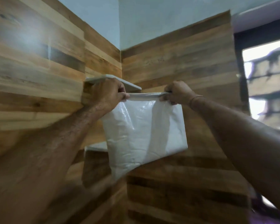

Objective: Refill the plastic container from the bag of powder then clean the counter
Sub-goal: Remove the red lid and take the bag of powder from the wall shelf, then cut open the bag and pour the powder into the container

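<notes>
A clear plastic bag of white powder [144,135] hangs in the air in front of a wood-tiled corner, tilted with its lower right corner raised. My left hand [107,94] grips the bag's folded top edge at its left end. At the right end of that edge my right hand [176,92] pinches it too. The top edge is stretched flat between both hands. The plastic container and the counter are out of view.
Two white corner shelves sit behind the bag: an upper shelf [131,85] at hand height and a lower shelf [97,147] partly hidden by the bag. Wood-pattern tiled walls [176,65] meet in the corner. A dark-framed window [265,75] is at the right.
</notes>
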The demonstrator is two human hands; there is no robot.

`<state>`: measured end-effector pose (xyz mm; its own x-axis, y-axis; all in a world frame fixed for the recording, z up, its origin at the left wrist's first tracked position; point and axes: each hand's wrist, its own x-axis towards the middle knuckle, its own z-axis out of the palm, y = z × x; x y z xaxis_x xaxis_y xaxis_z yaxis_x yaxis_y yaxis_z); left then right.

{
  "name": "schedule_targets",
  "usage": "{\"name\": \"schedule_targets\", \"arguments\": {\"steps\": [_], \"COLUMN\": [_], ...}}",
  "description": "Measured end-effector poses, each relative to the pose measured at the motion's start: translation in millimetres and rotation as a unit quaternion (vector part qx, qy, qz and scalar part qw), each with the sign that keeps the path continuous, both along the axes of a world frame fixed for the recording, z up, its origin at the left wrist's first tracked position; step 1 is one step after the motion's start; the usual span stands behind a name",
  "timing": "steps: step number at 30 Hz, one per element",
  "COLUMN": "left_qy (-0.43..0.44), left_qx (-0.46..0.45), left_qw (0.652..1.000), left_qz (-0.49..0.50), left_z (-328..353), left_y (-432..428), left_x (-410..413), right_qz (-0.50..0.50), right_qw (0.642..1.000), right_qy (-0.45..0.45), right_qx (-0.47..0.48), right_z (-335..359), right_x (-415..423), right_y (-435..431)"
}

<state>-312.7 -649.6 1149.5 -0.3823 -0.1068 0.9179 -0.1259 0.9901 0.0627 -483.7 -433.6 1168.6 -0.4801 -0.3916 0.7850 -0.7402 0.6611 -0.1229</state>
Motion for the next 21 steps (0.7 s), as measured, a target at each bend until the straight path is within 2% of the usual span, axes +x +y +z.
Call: {"name": "schedule_targets", "arguments": {"steps": [4, 11, 14, 18, 21], "left_qy": [-0.025, -0.136, -0.202, -0.291, -0.325], "left_qx": [0.021, 0.061, 0.087, 0.153, 0.15], "left_qw": [0.999, 0.988, 0.973, 0.936, 0.929], "left_qz": [-0.032, -0.041, -0.064, -0.124, -0.091], "left_z": [-57.8, -196.8, -265.7, -349.6, -411.6], "left_y": [71.8, 223.2, 275.3, 322.3, 351.4], "left_x": [22.1, 70.6, 91.6, 112.8, 127.5], "right_qz": [0.027, 0.033, 0.041, 0.025, 0.02], "right_qw": [0.996, 0.973, 0.957, 0.935, 0.912], "right_qy": [-0.087, -0.226, -0.284, -0.349, -0.404], "right_qx": [0.01, 0.036, 0.049, 0.062, 0.077], "right_z": [-50.9, -203.9, -280.0, -366.5, -426.8], "right_x": [24.5, 62.6, 81.4, 96.7, 110.0], "right_y": [83.9, 233.1, 285.8, 337.7, 369.0]}}
